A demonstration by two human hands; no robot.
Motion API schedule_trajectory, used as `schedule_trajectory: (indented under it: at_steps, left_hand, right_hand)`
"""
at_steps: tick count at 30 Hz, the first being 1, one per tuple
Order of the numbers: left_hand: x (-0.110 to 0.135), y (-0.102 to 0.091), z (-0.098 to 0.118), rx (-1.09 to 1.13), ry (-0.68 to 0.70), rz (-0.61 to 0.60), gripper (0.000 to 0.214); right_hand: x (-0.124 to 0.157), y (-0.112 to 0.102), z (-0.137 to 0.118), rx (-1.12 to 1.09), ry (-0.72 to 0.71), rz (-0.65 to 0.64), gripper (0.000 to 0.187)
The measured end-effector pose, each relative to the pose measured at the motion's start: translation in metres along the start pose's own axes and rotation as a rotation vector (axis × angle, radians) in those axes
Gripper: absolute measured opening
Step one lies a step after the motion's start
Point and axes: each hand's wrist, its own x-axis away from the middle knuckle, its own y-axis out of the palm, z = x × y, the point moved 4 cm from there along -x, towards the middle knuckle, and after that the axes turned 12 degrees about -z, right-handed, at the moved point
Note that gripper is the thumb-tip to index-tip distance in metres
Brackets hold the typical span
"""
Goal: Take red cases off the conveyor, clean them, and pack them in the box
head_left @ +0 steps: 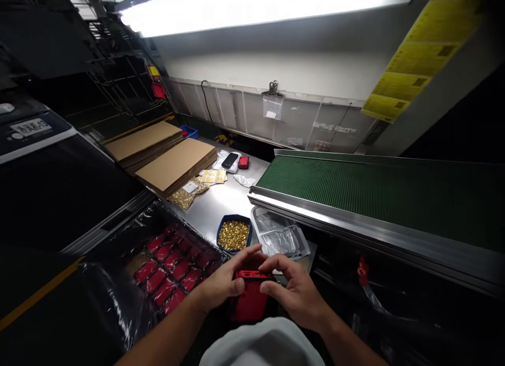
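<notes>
A red plastic case (251, 301) with dark edges and cutouts along its far side is between my two hands, close to my body. My left hand (223, 284) curves round its left side, thumb on the near face. On the other side, my right hand (294, 288) holds it with thumb and bent fingers; the fingertips are partly hidden. Just beyond the hands stands a blue tray (219, 239) full of small gold-coloured metal pieces. Beside that tray lies a clear plastic bag (278, 234).
Several red parts (170, 271) sit in a box lined with black plastic (114, 297) at left. Cardboard stacks (175, 163), a bag of gold pieces (185, 195), a phone (229, 160) and another red case (243, 162) lie farther back. A green conveyor belt (335, 190) runs right.
</notes>
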Motion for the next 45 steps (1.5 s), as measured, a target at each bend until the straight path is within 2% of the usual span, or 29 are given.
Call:
schedule_trajectory:
  at_steps: [2, 4, 6, 8, 10, 13, 16, 22, 27, 32, 35, 37, 39, 41, 43, 45]
  left_hand:
    - [-0.004, 0.001, 0.001, 0.179, -0.038, -0.152, 0.109]
    - [-0.005, 0.0, 0.0, 0.27, -0.031, -0.16, 0.119]
    - [-0.004, 0.0, -0.001, 0.266, 0.005, -0.109, 0.122]
    - [-0.003, 0.002, 0.001, 0.185, 0.055, -0.048, 0.117]
    - [-0.001, 0.003, 0.006, 0.059, 0.112, 0.038, 0.112]
    - [0.002, 0.007, 0.016, -0.131, 0.192, 0.146, 0.113]
    - [0.003, 0.011, 0.023, -0.258, 0.226, 0.187, 0.114]
    - [0.005, 0.012, 0.023, -0.467, 0.246, 0.219, 0.119]
    - [0.012, 0.017, 0.026, -0.684, 0.344, 0.272, 0.116]
    - [0.018, 0.024, 0.029, -0.808, 0.4, 0.253, 0.115]
    - [0.019, 0.027, 0.028, -0.816, 0.401, 0.243, 0.113]
    - [0.02, 0.028, 0.027, -0.78, 0.392, 0.245, 0.112]
    - [0.021, 0.027, 0.024, -0.699, 0.361, 0.25, 0.111]
    - [0.023, 0.025, 0.019, -0.581, 0.299, 0.26, 0.11]
    - [0.027, 0.021, 0.013, -0.472, 0.199, 0.285, 0.109]
    - [0.032, 0.017, 0.007, -0.418, 0.116, 0.323, 0.107]
  right_hand:
    - [0.002, 0.002, -0.008, 0.032, -0.051, -0.001, 0.022]
    - [0.003, 0.003, -0.009, 0.033, -0.104, 0.026, 0.022]
    - [0.005, 0.003, -0.008, 0.001, -0.155, 0.041, 0.02]
    - [0.005, 0.002, -0.007, -0.056, -0.202, 0.059, 0.019]
    - [0.005, 0.001, -0.009, -0.108, -0.243, 0.129, 0.024]
    - [0.005, 0.003, -0.009, -0.197, -0.193, 0.198, 0.038]
    - [0.007, 0.012, -0.005, -0.324, -0.08, 0.15, 0.045]
    - [0.012, 0.017, -0.006, -0.36, -0.048, 0.094, 0.058]
    - [0.015, 0.011, -0.012, -0.292, -0.002, 0.159, 0.037]
    - [0.019, 0.012, -0.029, -0.178, -0.149, 0.046, 0.054]
    - [0.016, 0.008, -0.03, -0.173, -0.112, 0.095, 0.028]
    - [0.01, -0.002, -0.019, -0.16, -0.059, 0.158, 0.031]
    - [0.005, -0.019, 0.005, -0.077, 0.01, 0.241, 0.042]
    - [0.005, -0.042, 0.044, 0.077, 0.107, 0.355, 0.049]
    - [0.012, -0.061, 0.094, 0.193, 0.214, 0.457, 0.049]
    - [0.022, -0.068, 0.147, 0.294, 0.314, 0.463, 0.046]
